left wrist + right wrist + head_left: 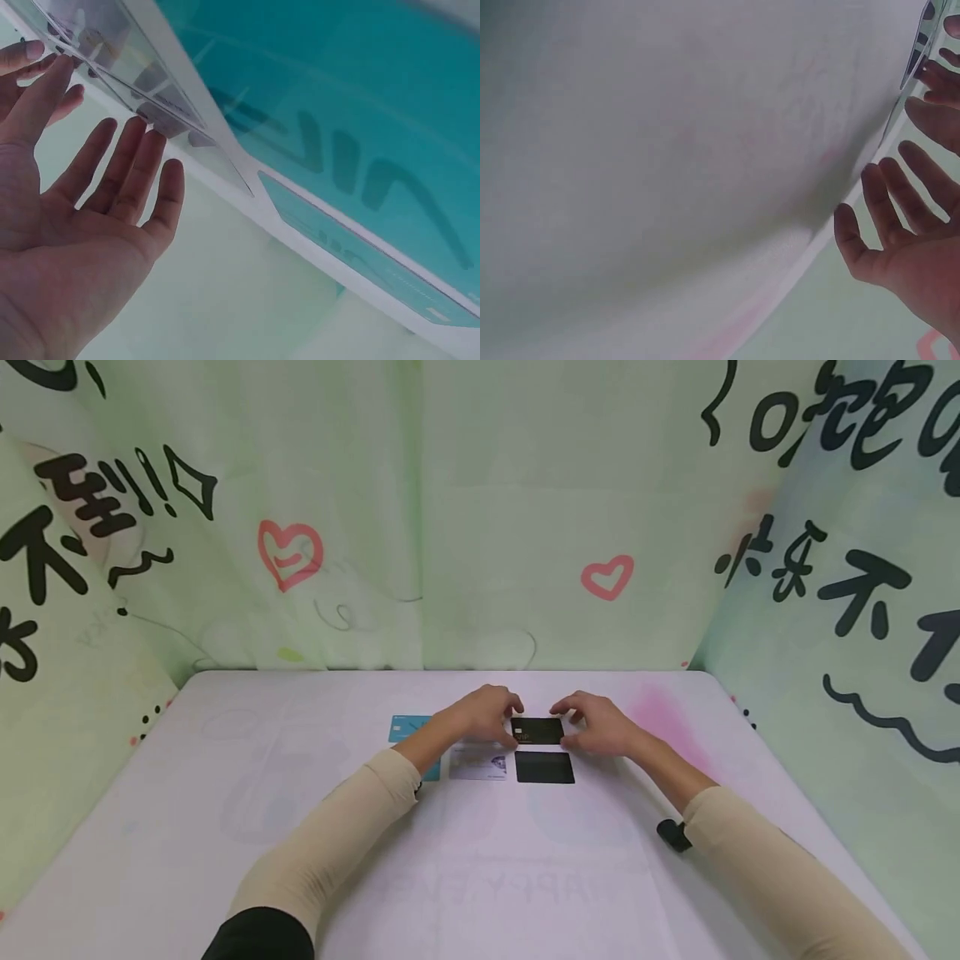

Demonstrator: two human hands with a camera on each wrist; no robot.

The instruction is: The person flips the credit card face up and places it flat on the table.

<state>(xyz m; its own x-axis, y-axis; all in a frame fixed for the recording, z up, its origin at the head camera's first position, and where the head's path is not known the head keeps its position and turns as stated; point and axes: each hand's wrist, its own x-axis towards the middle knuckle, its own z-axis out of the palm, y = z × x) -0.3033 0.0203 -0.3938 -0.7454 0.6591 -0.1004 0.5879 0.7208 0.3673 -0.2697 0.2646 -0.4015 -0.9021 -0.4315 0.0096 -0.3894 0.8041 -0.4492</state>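
Note:
A black card with a small chip (537,735) lies flat on the table between both hands. At its left end, my left hand (483,714) has the thumb by the near corner and the fingers by the far one. Mirroring it, my right hand (600,727) has its thumb and fingers around the right end. Loosely extended, spread fingers show on the left hand (105,217) in the left wrist view and on the right hand (915,232) in the right wrist view. Just nearer lies a plain black card (544,768).
A pale card with a small portrait (480,767) lies left of the plain black one. Farther left are two blue cards, one far (407,727) and one near (432,772), partly behind the left forearm. Printed curtains (487,527) surround the white table (480,877).

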